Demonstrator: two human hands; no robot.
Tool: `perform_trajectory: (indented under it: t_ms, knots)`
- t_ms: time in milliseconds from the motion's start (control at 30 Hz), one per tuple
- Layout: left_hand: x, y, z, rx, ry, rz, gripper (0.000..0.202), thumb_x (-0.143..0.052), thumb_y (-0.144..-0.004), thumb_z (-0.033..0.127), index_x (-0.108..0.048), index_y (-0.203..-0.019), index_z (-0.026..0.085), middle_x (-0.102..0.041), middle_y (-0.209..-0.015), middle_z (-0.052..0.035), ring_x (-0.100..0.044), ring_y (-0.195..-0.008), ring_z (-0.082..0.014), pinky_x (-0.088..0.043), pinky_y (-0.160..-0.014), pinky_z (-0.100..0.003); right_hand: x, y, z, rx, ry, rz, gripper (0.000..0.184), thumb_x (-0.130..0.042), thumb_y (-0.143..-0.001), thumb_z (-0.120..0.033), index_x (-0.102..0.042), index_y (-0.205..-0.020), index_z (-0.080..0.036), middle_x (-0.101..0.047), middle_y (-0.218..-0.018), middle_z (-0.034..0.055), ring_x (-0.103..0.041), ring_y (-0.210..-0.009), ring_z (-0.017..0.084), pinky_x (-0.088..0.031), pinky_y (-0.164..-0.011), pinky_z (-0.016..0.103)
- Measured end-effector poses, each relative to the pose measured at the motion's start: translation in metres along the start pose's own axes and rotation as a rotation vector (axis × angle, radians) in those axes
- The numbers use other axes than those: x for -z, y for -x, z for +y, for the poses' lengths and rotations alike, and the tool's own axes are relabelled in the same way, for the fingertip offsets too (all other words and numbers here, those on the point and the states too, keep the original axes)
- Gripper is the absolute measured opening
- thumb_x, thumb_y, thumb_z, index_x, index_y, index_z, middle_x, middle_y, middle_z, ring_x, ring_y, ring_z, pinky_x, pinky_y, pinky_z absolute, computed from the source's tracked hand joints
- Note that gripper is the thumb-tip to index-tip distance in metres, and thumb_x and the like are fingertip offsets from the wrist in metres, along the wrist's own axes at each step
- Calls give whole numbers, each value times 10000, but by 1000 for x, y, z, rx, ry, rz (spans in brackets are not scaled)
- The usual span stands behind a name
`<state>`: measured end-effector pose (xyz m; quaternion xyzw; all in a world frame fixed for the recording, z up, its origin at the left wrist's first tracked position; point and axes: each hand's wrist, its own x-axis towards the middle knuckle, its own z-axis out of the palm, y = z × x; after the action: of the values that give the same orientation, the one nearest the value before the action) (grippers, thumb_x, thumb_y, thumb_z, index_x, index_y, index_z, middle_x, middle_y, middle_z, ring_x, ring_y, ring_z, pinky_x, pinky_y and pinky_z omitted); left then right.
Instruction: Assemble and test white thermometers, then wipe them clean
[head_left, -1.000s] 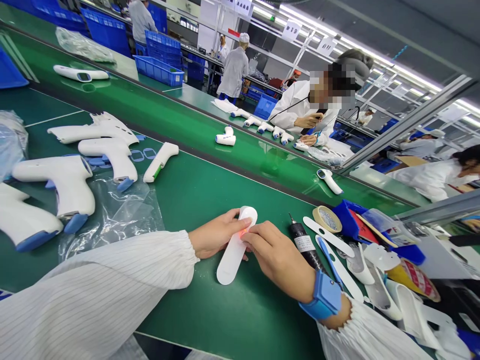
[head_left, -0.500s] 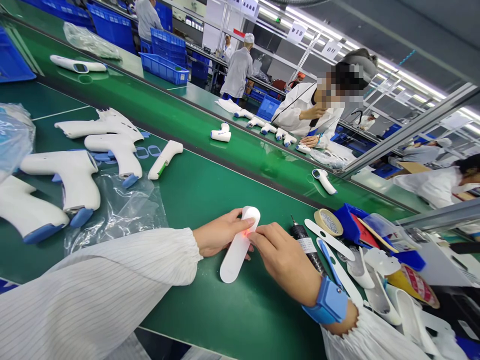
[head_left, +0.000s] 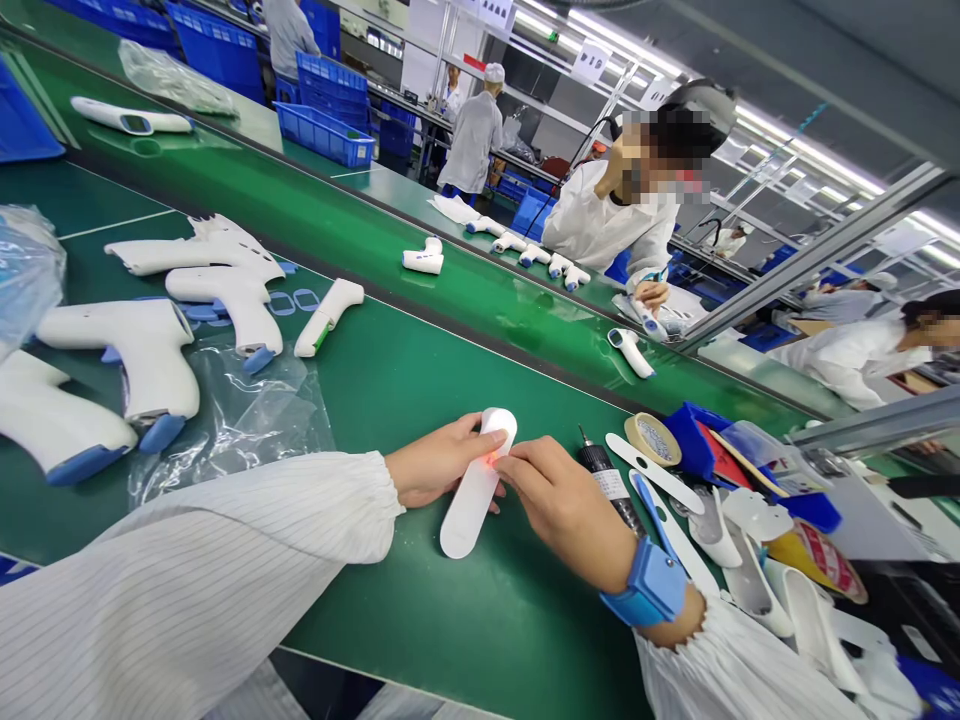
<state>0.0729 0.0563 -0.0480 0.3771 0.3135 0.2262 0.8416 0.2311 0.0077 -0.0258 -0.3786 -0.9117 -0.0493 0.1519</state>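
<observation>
A long white plastic thermometer shell [head_left: 472,495] lies on the green table in front of me, with a small red glow near its upper end. My left hand [head_left: 435,465] grips its left side with curled fingers. My right hand [head_left: 562,505], with a blue wrist strap [head_left: 649,585], pinches the shell at the red glow from the right. Both sleeves are white and striped.
Several white gun-shaped thermometers [head_left: 150,350] lie at the left on a clear bag [head_left: 240,420]. A black screwdriver [head_left: 607,480], a tape roll [head_left: 654,438] and white shell parts [head_left: 750,560] crowd the right. A green conveyor [head_left: 375,230] carries thermometers; a person in white [head_left: 607,225] works across it.
My hands and the shell have stayed in place. The thermometers on the conveyor have drifted left. The person across the belt has lowered a hand to the table.
</observation>
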Motion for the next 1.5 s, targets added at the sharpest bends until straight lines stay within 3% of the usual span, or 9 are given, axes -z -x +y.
perform_trajectory:
  t_ms: [367,500,633,833,1400,1500]
  knots:
    - [0,1,0,-7,-2,3,422,-563,-794,399,-413,-1141,213,-554,-868,-43,-589,-674,-155,-522,-677,-398,1,5,-5,-80,-18,33,225,-403,-843,-32,-585,-934,-127,-574,-845,100,-498,-736,189,-474,-617,320]
    - [2,1,-1,-12,9,-16,452,-565,-789,406,-395,-1159,211,-561,-846,-45,-599,-676,-167,-521,-670,-407,5,11,-12,-275,-160,241,174,-466,-851,-75,-584,-956,-148,-561,-870,78,-521,-800,171,-474,-681,306]
    - [3,2,0,-28,26,-34,507,-616,-757,350,-380,-1183,213,-550,-835,-33,-602,-665,-166,-521,-674,-411,9,19,-23,-503,-273,439,115,-525,-841,-122,-601,-891,-191,-570,-811,31,-531,-741,145,-448,-614,269]
    - [2,3,1,-16,-20,-4,612,-650,-720,194,-319,-1235,217,-547,-892,-35,-605,-681,-161,-532,-695,-414,-4,37,-37,-708,-408,537,83,-550,-837,-175,-611,-880,-211,-580,-830,20,-548,-774,148,-452,-646,273]
    - [4,2,3,20,-38,-30,601,-648,-721,183,-335,-1230,246,-558,-916,-33,-616,-701,-161,-527,-718,-411,-8,45,-41,-723,-368,588,96,-539,-841,-175,-622,-884,-198,-588,-824,52,-554,-769,172,-463,-621,296]
    - [3,3,3,17,-34,-28,516,-633,-743,224,-375,-1190,232,-567,-885,-33,-612,-690,-159,-526,-712,-409,-8,45,-41,-719,-377,589,100,-540,-840,-166,-622,-888,-197,-585,-825,53,-550,-767,170,-459,-617,294]
